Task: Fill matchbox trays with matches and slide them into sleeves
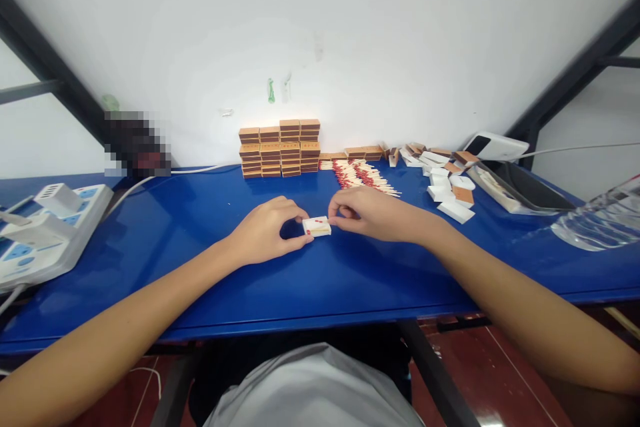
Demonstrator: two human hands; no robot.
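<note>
A small white matchbox tray (323, 231) lies on the blue table in front of me, with a few red-tipped matches inside. My left hand (267, 230) grips the tray's left end between thumb and fingers. At its right end is my right hand (367, 214), fingers curled and thumb drawn in close to the tray's edge. Whatever those fingertips pinch is hidden or too small to make out. Just behind the right hand, a pile of loose red-headed matches (357, 174) is spread out.
Stacked matchboxes (280, 150) stand against the wall. Empty white trays and sleeves (443, 184) lie in a heap at the right, near a black phone (530, 187), a white device (495, 146) and a clear plastic bottle (600, 220). A power strip (75, 240) with chargers sits at the left.
</note>
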